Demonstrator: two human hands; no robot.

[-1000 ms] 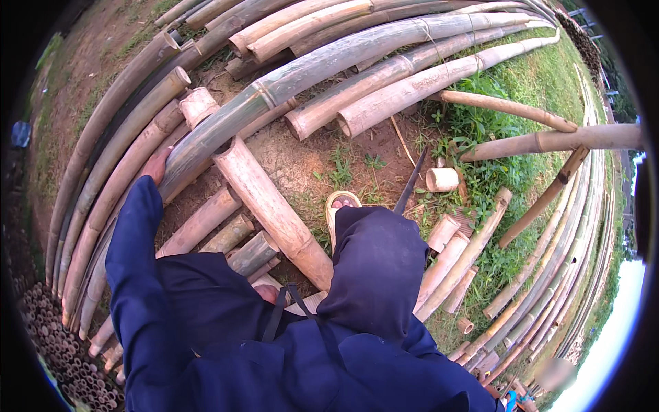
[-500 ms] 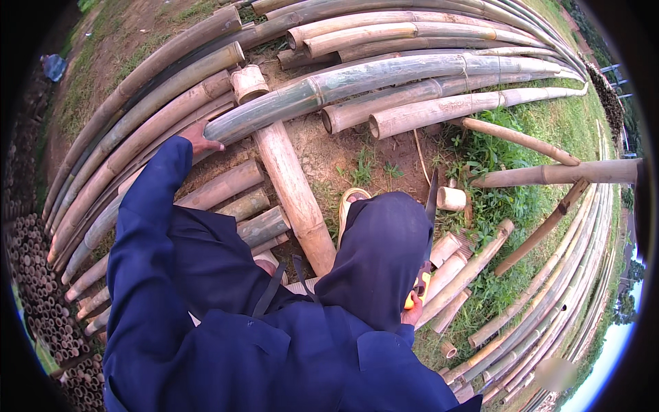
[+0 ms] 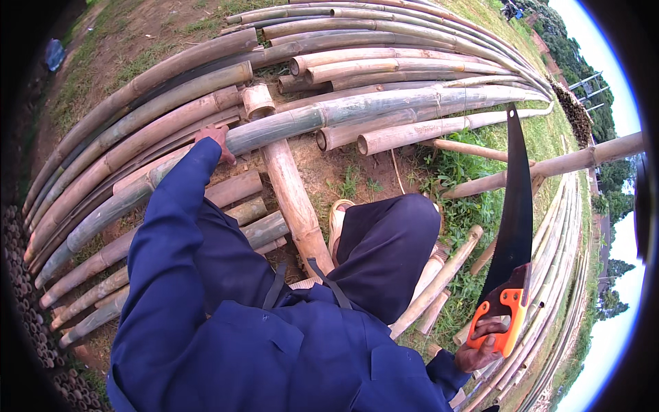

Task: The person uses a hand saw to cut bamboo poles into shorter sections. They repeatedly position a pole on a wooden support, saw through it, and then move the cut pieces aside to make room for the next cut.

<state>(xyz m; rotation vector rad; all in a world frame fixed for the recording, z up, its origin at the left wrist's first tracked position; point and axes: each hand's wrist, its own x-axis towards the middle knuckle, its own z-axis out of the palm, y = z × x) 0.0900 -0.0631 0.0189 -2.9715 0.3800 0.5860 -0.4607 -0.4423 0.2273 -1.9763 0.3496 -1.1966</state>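
Note:
My left hand [image 3: 218, 142] is wrapped over a thick greenish bamboo pole [image 3: 288, 126] at its left part. The hand hides whether that pole runs on into the length lying to its left. Under the pole, crosswise, lies a pale bamboo log [image 3: 294, 189] with a short upright stub [image 3: 258, 101] at its far end. Out to the right, my right hand [image 3: 480, 349] grips a handsaw [image 3: 513, 206] by its orange handle. The saw's dark blade points up and away, clear of the pole.
Several bamboo poles [image 3: 117, 147] lie side by side at the left. More long poles [image 3: 412, 62] stretch across the back, and others [image 3: 549, 275] lie at the right. A bamboo rail [image 3: 570, 163] stands beyond green weeds [image 3: 480, 161]. Short cut pieces [image 3: 436, 302] rest near my right knee.
My right hand has lifted the saw from low beside my knee, out to the right, its blade now upright in view. My left hand still holds the pole, its grip slightly shifted.

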